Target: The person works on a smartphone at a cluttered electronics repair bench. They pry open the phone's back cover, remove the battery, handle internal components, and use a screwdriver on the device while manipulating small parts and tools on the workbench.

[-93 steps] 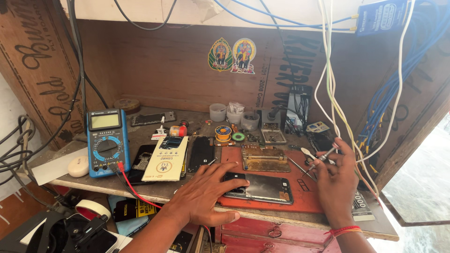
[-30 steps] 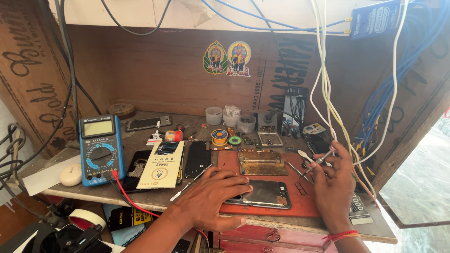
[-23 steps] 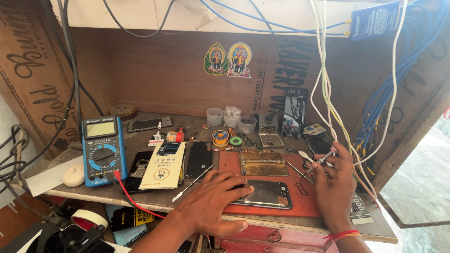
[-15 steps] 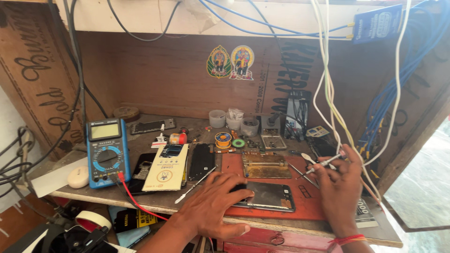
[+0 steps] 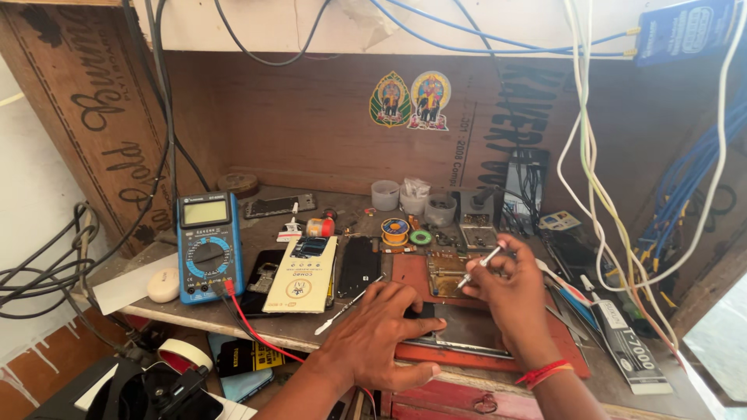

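Setting: plywood walls are boxing in a cluttered desk (image 5: 194, 315), with blue and white cables (image 5: 599, 187) hanging down at the right and two small picture stickers (image 5: 411, 99) sitting on the back wall.
Left hand: the left hand (image 5: 385, 338) is lying flat with fingers spread, pressing down on a dark phone (image 5: 459, 333) near the front edge of the desk; its grip is open, pinching nothing.
Right hand: the right hand (image 5: 510, 299) is hovering over the phone's far end, its grip pinching a thin white-handled tool (image 5: 478, 266) between thumb and fingers; a red thread band is circling the wrist.
Phone: it is lying face up on a red mat (image 5: 560, 342) at the front edge, right of the middle, partly under both hands.
Left side of the desk: a blue multimeter (image 5: 207, 245) is standing tilted near the left edge, its red lead (image 5: 249, 327) trailing over the front edge; a pale card (image 5: 302, 274) and a black phone back (image 5: 359, 266) are lying just beside it.
Back edge: small white cups (image 5: 412, 201), a solder spool (image 5: 394, 231) and a green tape ring (image 5: 421, 237) are sitting near the wall.
Loose tool: a slim metal pry tool (image 5: 346, 305) is lying just beside the left hand.
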`<state>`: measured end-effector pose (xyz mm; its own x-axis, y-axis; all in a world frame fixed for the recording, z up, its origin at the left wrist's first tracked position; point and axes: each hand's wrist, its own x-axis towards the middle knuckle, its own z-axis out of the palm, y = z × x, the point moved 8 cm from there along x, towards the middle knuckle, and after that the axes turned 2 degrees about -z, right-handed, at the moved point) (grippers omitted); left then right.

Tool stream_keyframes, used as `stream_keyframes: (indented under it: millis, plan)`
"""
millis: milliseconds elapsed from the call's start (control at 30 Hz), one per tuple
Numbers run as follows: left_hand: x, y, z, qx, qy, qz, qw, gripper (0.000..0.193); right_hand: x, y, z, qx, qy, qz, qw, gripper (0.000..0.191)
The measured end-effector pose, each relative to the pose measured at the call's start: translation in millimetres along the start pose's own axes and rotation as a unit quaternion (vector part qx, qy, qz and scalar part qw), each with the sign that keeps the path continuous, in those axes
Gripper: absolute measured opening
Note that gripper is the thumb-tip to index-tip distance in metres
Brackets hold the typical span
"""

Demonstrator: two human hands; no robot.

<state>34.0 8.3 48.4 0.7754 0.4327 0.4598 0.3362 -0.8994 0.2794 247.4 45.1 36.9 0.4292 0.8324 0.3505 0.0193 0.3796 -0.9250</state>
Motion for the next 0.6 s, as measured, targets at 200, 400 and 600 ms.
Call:
stream_keyframes:
  millis: [200, 400, 600]
  plan:
    - [0, -4, 0, -0.011, 0.004, -0.015, 1.0, 0.064, 7, 14, 2, -0.035, 0.014, 0.013, 0.999, 0.067]
    - [0, -3, -2, -0.014, 0.006, -0.017, 1.0, 0.063, 8, 18, 8, -0.044, -0.003, 0.022, 0.999, 0.066]
    - [-1, -2, -2, -0.014, 0.006, -0.015, 1.0, 0.063, 7, 21, 8, -0.051, 0.008, 0.028, 0.998, 0.066]
